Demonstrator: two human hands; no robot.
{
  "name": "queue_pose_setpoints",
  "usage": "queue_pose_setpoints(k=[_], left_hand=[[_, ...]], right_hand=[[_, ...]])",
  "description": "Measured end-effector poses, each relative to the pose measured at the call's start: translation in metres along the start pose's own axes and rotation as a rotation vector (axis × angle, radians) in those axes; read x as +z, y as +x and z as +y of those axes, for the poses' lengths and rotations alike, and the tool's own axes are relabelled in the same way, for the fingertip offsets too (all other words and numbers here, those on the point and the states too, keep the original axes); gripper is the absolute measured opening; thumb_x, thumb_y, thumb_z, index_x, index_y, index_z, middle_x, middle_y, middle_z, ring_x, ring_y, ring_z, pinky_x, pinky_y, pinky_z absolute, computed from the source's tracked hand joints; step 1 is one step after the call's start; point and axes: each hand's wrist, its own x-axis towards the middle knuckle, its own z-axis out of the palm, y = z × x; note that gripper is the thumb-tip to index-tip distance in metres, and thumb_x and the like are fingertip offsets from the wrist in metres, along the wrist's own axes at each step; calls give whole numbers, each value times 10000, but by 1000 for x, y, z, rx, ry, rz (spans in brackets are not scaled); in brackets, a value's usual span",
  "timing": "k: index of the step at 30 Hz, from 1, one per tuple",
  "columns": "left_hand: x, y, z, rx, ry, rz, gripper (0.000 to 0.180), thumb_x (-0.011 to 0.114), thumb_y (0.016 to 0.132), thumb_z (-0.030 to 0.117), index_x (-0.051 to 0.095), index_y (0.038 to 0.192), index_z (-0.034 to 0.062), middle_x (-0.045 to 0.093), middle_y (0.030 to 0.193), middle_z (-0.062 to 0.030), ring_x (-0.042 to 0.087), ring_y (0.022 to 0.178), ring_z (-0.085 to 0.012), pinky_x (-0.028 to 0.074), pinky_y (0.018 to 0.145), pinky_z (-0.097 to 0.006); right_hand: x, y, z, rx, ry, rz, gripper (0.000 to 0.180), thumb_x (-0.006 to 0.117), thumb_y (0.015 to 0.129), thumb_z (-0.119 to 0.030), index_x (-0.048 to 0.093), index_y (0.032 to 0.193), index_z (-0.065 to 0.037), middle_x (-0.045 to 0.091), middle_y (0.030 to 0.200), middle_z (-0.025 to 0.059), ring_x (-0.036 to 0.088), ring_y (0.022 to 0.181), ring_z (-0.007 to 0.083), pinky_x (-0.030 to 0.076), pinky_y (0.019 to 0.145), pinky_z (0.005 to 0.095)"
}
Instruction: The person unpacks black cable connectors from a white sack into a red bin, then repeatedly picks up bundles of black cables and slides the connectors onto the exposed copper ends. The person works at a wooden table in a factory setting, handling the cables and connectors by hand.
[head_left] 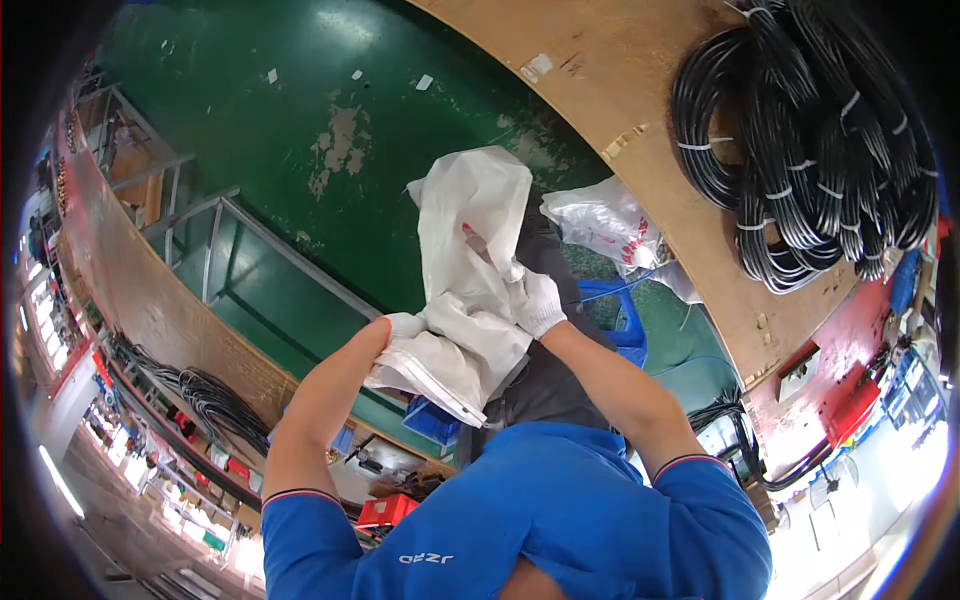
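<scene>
A large white sack (475, 195), limp and creased, hangs in front of my body over my dark trousers. My right hand (540, 304), in a white glove, is closed on the sack's right side with its fabric bunched at the fingers. At the left side my left hand (406, 325), also gloved, grips the sack; folds hide most of its fingers. A stitched hem (432, 392) runs along the sack's near end. A small red and brownish patch (474, 238) shows on its upper part; I cannot tell whether it is print or a hole.
Black cable coils (800, 150) tied with white ties lie on the wooden table (600, 60) at right. Below its edge are a clear plastic bag (605, 222) and a blue plastic stool or crate (628, 325). At left stand a metal frame (215, 240) and another bench (190, 335) with cables.
</scene>
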Motion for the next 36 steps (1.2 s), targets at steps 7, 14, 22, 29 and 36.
queue_pose_setpoints(k=[7,14,22,29,36], left_hand=[[-55,-111,-1,375,510,28,295,611,1037,210,718,1226,10,768,1119,-107,735,989,-209,590,898,-378],[-64,-121,45,692,563,119,339,642,1025,241,702,1254,0,770,1120,-117,737,1001,-215,587,894,-386],[-58,23,41,643,490,114,399,676,1010,276,685,1287,-11,772,1120,-129,738,1014,-223,584,889,-395],[-88,9,58,385,870,263,453,731,897,388,776,1190,45,753,1239,-185,716,1154,-343,553,967,-428],[33,-47,92,243,1390,653,483,662,898,343,739,1256,29,696,1333,-219,668,1240,-387,529,1021,-439]], right_hand=[[15,4,13,43,-60,-97,495,443,1071,-444,720,1177,-48,712,934,294,696,944,483,555,778,536],[29,-1,-16,135,201,23,462,436,1097,-365,705,1079,10,713,930,291,705,965,462,538,799,514],[71,-4,19,659,1912,159,437,474,1081,-322,643,1357,-29,706,1326,134,665,1199,310,511,1081,425],[22,-17,-23,573,944,332,413,500,1091,-326,655,1309,-11,764,1072,157,733,967,311,570,832,387],[24,-19,-14,-58,-78,26,524,582,992,-303,525,1503,-203,689,735,210,688,641,419,544,621,541]])
